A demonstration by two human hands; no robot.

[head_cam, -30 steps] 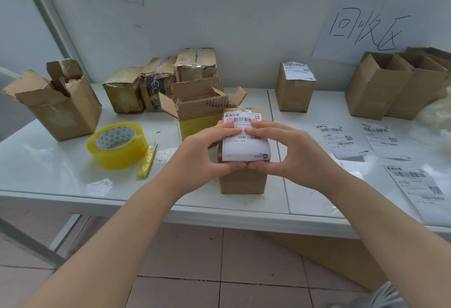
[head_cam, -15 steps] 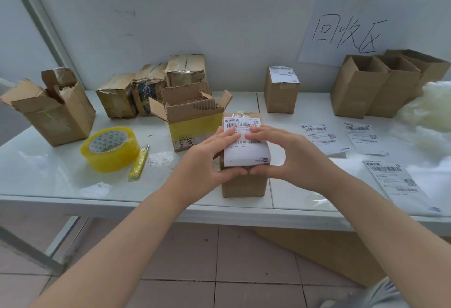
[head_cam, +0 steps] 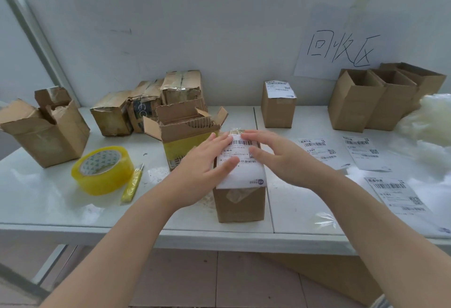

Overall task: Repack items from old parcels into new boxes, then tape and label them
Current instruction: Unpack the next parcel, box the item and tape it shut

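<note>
**Worktop (head_cam: 48,205), white; contents left to right**

1. Torn carton (head_cam: 46,132): left end, flaps up.
2. Tape roll (head_cam: 102,169): lying flat, front left. A yellow knife (head_cam: 133,184) lies just beside it on its right.
3. Old parcels (head_cam: 146,105): crumpled, bunched along the back edge. In front of them is one opened parcel (head_cam: 185,134), flaps up, just beside the new box.
4. Left hand (head_cam: 207,168): fingers straight and together, laid flat on the label's left half, thumb at its left edge. It grips nothing.
5. New box (head_cam: 240,204): upright, closed, mid-worktop near the front edge. The label (head_cam: 241,173) lies on its top, with the lower end reaching the front lip.
6. Right hand (head_cam: 275,158): fingers extended and slightly spread over the label's right side. Contact looks likely but is not certain. It grips nothing.
7. Labelled box (head_cam: 278,107): upright at the back edge.
8. Loose labels (head_cam: 363,152): flat, right of centre.
9. Empty cartons (head_cam: 353,102): open-topped, back right corner.
10. White filler (head_cam: 429,124): right end.

**Condition note (judgement):** the label is being smoothed down.
- Uneven pressure from the two hands could trap a crease or bubble across the barcode.
- A sideways push could set the label askew.
- The lower end may lift if it is not pressed over the lip.
- The box is tall and narrow and stands near the front edge, so a hard forward stroke could tip it or slide it off.
</note>
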